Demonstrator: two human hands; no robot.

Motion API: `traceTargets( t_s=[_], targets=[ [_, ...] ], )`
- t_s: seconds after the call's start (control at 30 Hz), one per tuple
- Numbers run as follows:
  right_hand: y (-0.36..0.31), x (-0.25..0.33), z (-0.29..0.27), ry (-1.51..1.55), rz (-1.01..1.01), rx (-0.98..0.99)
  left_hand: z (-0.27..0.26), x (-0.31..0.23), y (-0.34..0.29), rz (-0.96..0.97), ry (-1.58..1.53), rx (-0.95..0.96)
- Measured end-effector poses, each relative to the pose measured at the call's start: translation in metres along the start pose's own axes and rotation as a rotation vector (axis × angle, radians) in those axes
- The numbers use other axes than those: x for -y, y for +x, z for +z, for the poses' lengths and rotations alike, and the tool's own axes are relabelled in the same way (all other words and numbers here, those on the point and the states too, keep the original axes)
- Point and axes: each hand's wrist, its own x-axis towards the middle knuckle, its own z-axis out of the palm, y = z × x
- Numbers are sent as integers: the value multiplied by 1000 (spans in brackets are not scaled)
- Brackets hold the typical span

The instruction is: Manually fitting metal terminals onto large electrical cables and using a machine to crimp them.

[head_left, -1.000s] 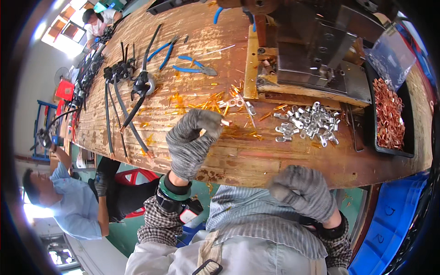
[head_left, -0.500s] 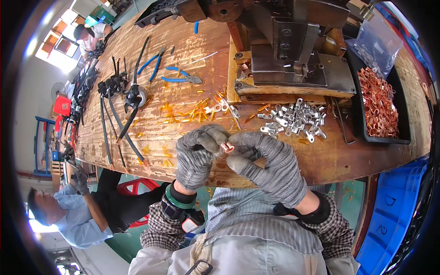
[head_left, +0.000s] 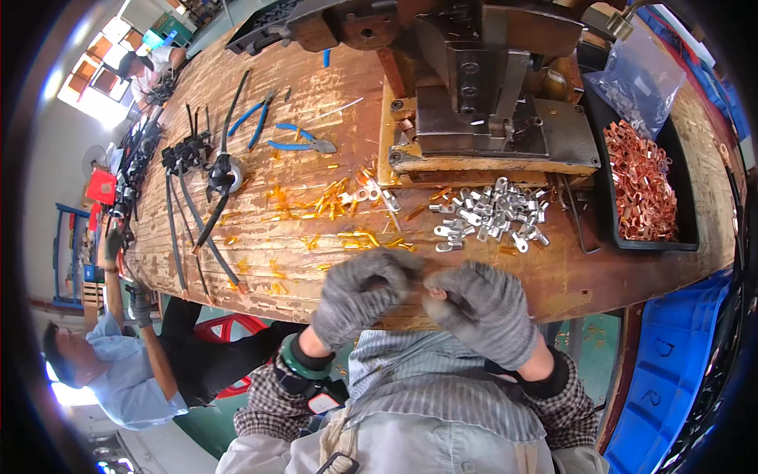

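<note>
A: Where are the hands?

B: Both gloved, together at the near edge of the bench (head_left: 260, 261). The left hand (head_left: 359, 304) is curled shut, fingers bent toward the right hand (head_left: 482, 312), which is also closed. Their fingertips meet around something small between them; I cannot tell what it is.

A: And the loose parts?

B: The silver lugs (head_left: 489, 217) lie straight ahead, a little to the right, so the right hand is nearer. The pile runs left to right along the bench. The orange sleeves (head_left: 332, 201) lie ahead and left, nearer the left hand.

A: Anything further out?

B: A black tray (head_left: 687, 237) of copper lugs (head_left: 643, 189), far right, and a press (head_left: 489, 87) behind the pile.
</note>
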Motion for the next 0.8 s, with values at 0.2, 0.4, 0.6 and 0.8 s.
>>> traceTargets(
  t_s=[0.2,0.4,0.6,0.8],
  targets=[
    [-13,-4,-100,-104,137,-57,-61,28,18,20,385,-370],
    [42,-38,-174,-375,279,-655,-81,35,47,-116,947,-217],
    [47,-73,-187,-106,233,-554,-82,36,66,-15,963,-166],
    [12,-40,-125,-42,300,-545,-69,18,52,-34,755,-236]
  ],
)
